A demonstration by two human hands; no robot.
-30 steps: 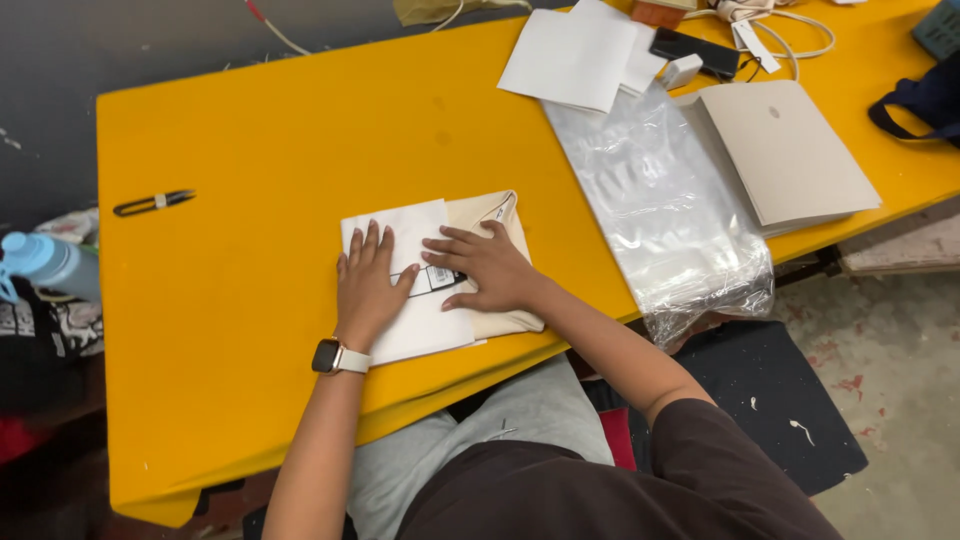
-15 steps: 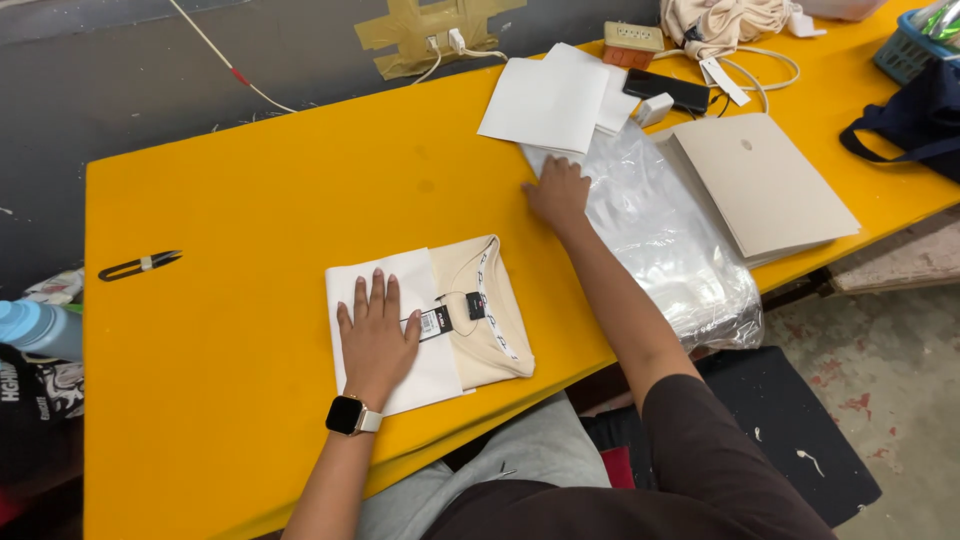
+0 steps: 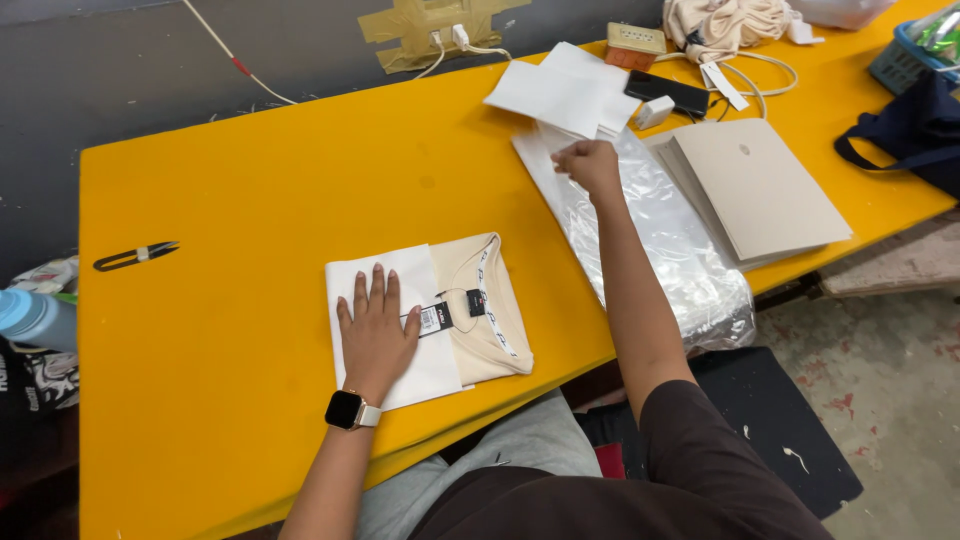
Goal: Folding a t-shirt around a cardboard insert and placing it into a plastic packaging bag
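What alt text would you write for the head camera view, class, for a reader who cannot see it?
A person's left hand presses flat on a folded cream shirt with white paper, while the right hand grips clear plastic bags on a yellow table.

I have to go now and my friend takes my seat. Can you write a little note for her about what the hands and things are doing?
Left hand: flat on the white sheet over the folded cream shirt.
Right hand: reaching to the top edge of the clear plastic bags, fingers curled; grip unclear.
Done: shirt folded, tags showing.
Left: shirt is not in a bag.
Snips lie far left on the yellow table.
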